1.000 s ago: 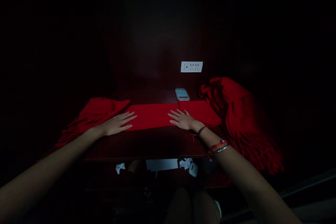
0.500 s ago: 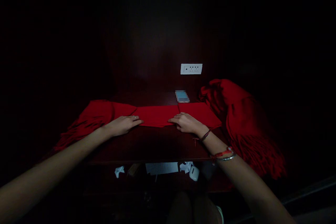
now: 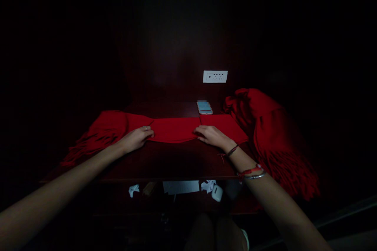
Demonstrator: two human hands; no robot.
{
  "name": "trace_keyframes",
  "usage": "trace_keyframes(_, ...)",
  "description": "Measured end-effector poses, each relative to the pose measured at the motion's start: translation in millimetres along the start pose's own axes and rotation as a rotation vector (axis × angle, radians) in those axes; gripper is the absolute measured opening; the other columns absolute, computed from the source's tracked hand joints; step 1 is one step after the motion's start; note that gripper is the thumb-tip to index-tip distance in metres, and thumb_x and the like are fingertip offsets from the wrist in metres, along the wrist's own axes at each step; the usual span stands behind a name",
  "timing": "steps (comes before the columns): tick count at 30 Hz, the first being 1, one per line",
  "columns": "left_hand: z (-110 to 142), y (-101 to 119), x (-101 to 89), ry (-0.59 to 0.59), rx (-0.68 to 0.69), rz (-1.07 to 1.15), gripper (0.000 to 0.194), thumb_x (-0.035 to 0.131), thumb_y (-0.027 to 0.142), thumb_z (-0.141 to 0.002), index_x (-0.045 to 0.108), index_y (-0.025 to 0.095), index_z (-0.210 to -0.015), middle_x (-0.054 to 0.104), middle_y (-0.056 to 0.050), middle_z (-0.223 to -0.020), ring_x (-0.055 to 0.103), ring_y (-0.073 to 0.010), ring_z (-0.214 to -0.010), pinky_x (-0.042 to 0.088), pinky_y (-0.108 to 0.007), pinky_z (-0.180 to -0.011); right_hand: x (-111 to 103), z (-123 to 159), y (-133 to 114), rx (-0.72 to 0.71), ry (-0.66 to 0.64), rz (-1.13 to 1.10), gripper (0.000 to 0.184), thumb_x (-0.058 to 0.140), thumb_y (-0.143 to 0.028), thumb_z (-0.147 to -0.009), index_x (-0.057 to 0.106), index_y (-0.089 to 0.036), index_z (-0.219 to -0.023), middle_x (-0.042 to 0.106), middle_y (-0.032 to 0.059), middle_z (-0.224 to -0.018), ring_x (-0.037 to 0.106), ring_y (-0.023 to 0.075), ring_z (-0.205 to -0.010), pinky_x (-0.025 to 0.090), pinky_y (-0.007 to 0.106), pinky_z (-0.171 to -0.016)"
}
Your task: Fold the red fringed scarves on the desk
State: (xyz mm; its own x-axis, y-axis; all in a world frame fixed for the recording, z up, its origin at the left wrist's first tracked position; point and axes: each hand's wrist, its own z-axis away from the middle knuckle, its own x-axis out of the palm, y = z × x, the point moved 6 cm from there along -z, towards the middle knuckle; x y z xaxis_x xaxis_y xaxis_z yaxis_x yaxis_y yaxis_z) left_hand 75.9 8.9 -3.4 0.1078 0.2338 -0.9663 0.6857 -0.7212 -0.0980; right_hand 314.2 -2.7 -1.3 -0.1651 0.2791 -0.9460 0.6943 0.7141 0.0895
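Observation:
A red fringed scarf (image 3: 176, 128) lies folded in a long band across the dark tabletop (image 3: 165, 162). Its tassels hang toward the left end, and folded layers overlap at both sides of the middle. My left hand (image 3: 137, 139) is closed at the near edge of the band, left of centre, fingers curled on the cloth. On the right, my right hand (image 3: 212, 136) pinches the same near edge with bent fingers. Parts of the fingertips are hidden by the hands and the cloth.
More red fringed fabric (image 3: 269, 125) is heaped at the right. Behind the scarf lies a phone (image 3: 204, 107), below a white wall socket (image 3: 215, 76). A lower shelf holds crumpled paper (image 3: 134, 191), a paper sheet (image 3: 181, 187) and a white earphone case (image 3: 217, 193).
My left hand has slid a little left and its fingers have curled in. My right hand has shifted slightly right along the edge. The scarf lies nearly as before.

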Motion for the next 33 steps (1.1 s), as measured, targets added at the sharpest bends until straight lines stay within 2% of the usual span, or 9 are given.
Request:
trace_keyframes(5, 12.0, -12.8, 0.3, -0.083, -0.062, -0.207, 0.028, 0.033, 0.009, -0.076, 0.051, 0.017, -0.097, 0.05, -0.008, -0.098, 0.049, -0.0167, -0.088, 0.042, -0.027, -0.073, 0.4, 4.5, 0.7, 0.084, -0.049, 0.121, 0.019, 0.032, -0.018, -0.083, 0.048, -0.015, -0.094, 0.054, 0.0065, -0.083, 0.05, 0.0122, -0.071, 0.032, 0.021, -0.06)
trace_keyframes(10, 24.1, -8.9, 1.5, -0.064, -0.049, -0.318, 0.028, 0.032, 0.011, -0.078, 0.051, 0.019, -0.097, 0.05, -0.008, -0.101, 0.047, -0.0179, -0.094, 0.041, -0.029, -0.077, -0.9, 13.8, 7.6, 0.063, -0.04, 0.181, 0.018, 0.032, -0.018, -0.083, 0.048, -0.014, -0.09, 0.055, 0.0062, -0.08, 0.05, 0.0125, -0.068, 0.031, 0.022, -0.059)
trace_keyframes(13, 26.4, -1.9, 4.7, -0.077, -0.03, -0.335, 0.026, 0.032, 0.015, -0.079, 0.052, 0.019, -0.095, 0.052, -0.008, -0.099, 0.05, -0.0184, -0.091, 0.042, -0.029, -0.074, -3.6, 23.6, 12.6, 0.069, -0.04, 0.2, 0.017, 0.033, -0.018, -0.083, 0.049, -0.015, -0.088, 0.055, 0.0053, -0.081, 0.05, 0.012, -0.069, 0.032, 0.021, -0.06)
trace_keyframes(16, 32.4, -0.5, 8.3, -0.121, 0.006, -0.341, 0.031, 0.031, 0.011, -0.078, 0.052, 0.02, -0.098, 0.053, -0.008, -0.1, 0.052, -0.0184, -0.089, 0.043, -0.029, -0.071, -3.7, 35.1, 9.9, 0.043, -0.071, 0.221, 0.016, 0.035, -0.017, -0.083, 0.05, -0.016, -0.086, 0.055, 0.0043, -0.081, 0.05, 0.0118, -0.071, 0.033, 0.021, -0.061)
trace_keyframes(19, 43.1, -9.1, 7.6, -0.131, 0.008, -0.339, 0.038, 0.029, 0.005, -0.074, 0.053, 0.022, -0.099, 0.054, -0.006, -0.102, 0.052, -0.0179, -0.09, 0.041, -0.029, -0.072, -1.0, 45.3, 3.3, 0.026, -0.107, 0.234, 0.014, 0.037, -0.015, -0.081, 0.051, -0.016, -0.085, 0.054, 0.0043, -0.081, 0.05, 0.0118, -0.072, 0.034, 0.022, -0.063)
trace_keyframes(23, 57.2, -29.0, 1.6, -0.113, -0.062, -0.354, 0.039, 0.028, 0.005, -0.073, 0.056, 0.019, -0.096, 0.056, -0.008, -0.1, 0.053, -0.0196, -0.088, 0.038, -0.033, -0.075, 1.5, 51.3, -2.2, 0.021, -0.102, 0.247, 0.014, 0.038, -0.013, -0.08, 0.051, -0.015, -0.086, 0.054, 0.0049, -0.081, 0.05, 0.0122, -0.074, 0.036, 0.023, -0.065)
trace_keyframes(26, 62.5, -34.6, -1.3, -0.127, -0.072, -0.395, 0.037, 0.028, 0.006, -0.073, 0.056, 0.017, -0.095, 0.056, -0.009, -0.099, 0.052, -0.0191, -0.087, 0.036, -0.034, -0.076, 2.9, 51.1, -3.3, 0.011, -0.098, 0.263, 0.015, 0.038, -0.013, -0.08, 0.052, -0.015, -0.087, 0.054, 0.0055, -0.081, 0.05, 0.0129, -0.075, 0.036, 0.024, -0.066)
trace_keyframes(33, 67.3, -18.5, -14.6, -0.133, -0.017, -0.314, 0.028, 0.032, 0.012, -0.078, 0.055, 0.019, -0.094, 0.056, -0.003, -0.094, 0.05, -0.0153, -0.084, 0.034, -0.03, -0.078, 1.8, 50.6, -3.9, 0.023, -0.088, 0.266, 0.015, 0.04, -0.012, -0.08, 0.052, -0.015, -0.088, 0.054, 0.0061, -0.084, 0.049, 0.0133, -0.077, 0.037, 0.024, -0.067)
